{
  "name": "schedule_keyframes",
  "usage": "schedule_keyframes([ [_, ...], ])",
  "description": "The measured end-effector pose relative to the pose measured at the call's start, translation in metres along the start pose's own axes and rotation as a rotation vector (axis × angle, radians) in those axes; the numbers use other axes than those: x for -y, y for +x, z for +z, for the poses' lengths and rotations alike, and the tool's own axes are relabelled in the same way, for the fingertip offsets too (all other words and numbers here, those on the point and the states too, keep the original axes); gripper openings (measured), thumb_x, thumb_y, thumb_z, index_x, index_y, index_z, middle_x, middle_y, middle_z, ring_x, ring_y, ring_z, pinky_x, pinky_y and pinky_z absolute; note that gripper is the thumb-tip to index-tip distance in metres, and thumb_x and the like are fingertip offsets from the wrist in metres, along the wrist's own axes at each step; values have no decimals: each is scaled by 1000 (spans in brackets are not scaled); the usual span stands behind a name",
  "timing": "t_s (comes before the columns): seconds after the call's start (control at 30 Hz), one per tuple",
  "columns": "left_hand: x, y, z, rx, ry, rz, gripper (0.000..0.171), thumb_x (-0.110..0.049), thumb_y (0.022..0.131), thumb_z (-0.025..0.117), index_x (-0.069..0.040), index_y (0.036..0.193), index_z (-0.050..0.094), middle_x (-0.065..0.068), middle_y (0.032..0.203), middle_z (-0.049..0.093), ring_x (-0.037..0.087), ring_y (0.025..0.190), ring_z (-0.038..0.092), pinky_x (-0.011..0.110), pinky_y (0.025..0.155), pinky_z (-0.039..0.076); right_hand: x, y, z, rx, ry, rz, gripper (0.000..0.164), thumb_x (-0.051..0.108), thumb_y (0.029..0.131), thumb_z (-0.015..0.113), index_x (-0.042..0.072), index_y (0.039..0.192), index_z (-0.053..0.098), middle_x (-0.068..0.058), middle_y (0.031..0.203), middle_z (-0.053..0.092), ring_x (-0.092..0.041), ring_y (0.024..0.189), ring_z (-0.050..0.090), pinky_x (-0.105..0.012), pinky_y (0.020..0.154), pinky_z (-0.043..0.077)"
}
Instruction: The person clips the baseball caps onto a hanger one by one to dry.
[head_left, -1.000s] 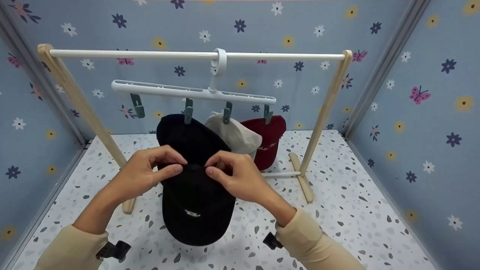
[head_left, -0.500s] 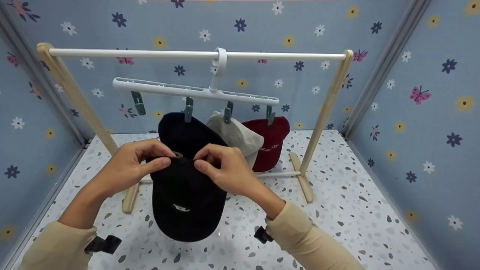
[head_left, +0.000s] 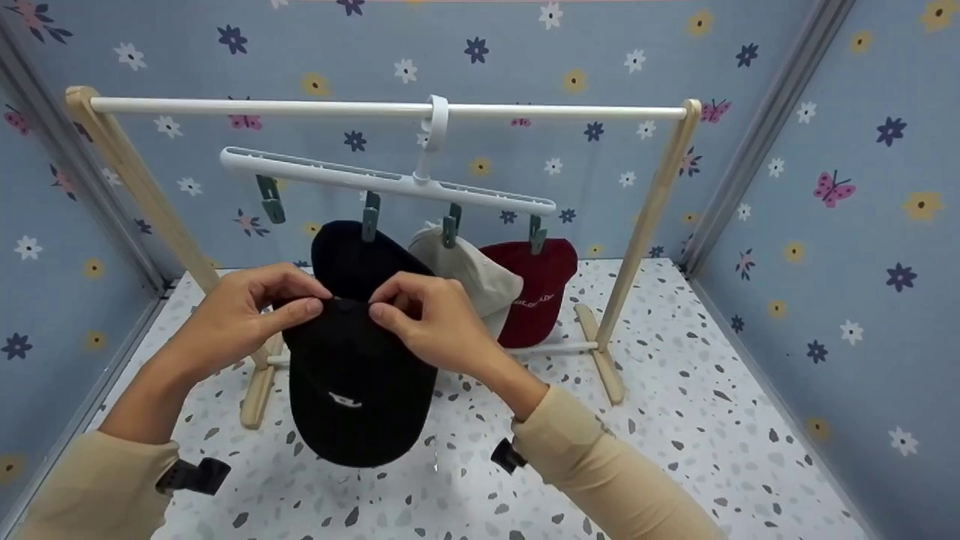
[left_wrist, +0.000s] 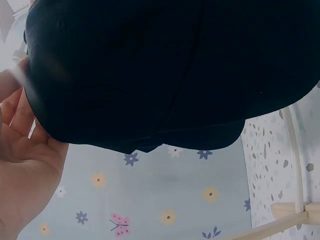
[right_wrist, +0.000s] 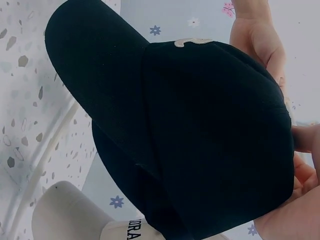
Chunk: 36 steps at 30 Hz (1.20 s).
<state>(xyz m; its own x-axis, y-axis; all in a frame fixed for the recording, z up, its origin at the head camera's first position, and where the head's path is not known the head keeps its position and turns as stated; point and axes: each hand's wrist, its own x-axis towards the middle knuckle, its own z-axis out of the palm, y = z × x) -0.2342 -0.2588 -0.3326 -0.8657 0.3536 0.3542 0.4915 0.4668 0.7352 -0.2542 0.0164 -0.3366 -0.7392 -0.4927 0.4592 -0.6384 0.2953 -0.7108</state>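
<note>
Both hands hold a black baseball cap [head_left: 360, 390] by the top of its crown, brim downward, a small white emblem on its front. My left hand [head_left: 244, 315] pinches the crown's left side between thumb and fingers; my right hand [head_left: 435, 322] pinches it a little to the right. The cap's dark crown [left_wrist: 150, 70] fills most of the left wrist view. Behind it, a dark cap [head_left: 349, 251] hangs from a green clip [head_left: 370, 217]. The leftmost clip [head_left: 271, 199] hangs with nothing in it, above my left hand.
A white hanger [head_left: 330, 174] tilts down to the right from the rack's white rail [head_left: 262, 106]. Farther right, clips hold an off-white cap [head_left: 472, 274] and a dark red cap [head_left: 536, 292]. Wooden rack legs [head_left: 649, 225] stand on the speckled floor [head_left: 675, 450].
Both hands have carried the black cap left and slightly up, toward the leftmost clip. The hanger's left end has risen slightly and its right end has dipped.
</note>
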Motion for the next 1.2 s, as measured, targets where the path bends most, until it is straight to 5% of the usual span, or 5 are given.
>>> schedule_keyframes([
  [1.2,9,17,-20,-73,10,2,17,-18,107,67,-9,119,75,-2,111,71,15,88,65,20,75,51,4,37,2,-22,-52,-25,8,18,104,71,12,103,76,2,81,66,-9,71,59,-22,69,47],
])
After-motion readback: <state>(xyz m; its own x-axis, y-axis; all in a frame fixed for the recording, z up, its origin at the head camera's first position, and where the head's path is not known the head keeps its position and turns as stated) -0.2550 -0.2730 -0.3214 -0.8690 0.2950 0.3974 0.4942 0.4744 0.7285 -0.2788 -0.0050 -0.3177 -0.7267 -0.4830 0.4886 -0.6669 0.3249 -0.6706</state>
